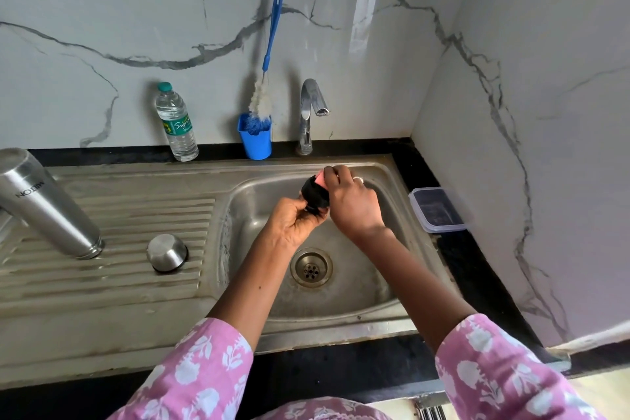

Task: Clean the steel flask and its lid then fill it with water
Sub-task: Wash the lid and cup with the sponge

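The steel flask (44, 203) stands upside down on the ribbed drainboard at the far left. Its steel outer cap (167, 252) rests dome up on the drainboard to the right of the flask. Over the sink basin (344, 286) my left hand (295, 223) grips a black inner lid (315, 196). My right hand (351, 201) presses a pink sponge (322, 178) against the top of that lid. Most of the sponge is hidden under my fingers.
The tap (311, 109) rises behind the basin with no water running. A blue cup (255, 138) holds a blue-handled bottle brush (267, 58). A plastic water bottle (176, 123) stands left of the cup. A lidded plastic box (436, 210) lies on the black counter at right.
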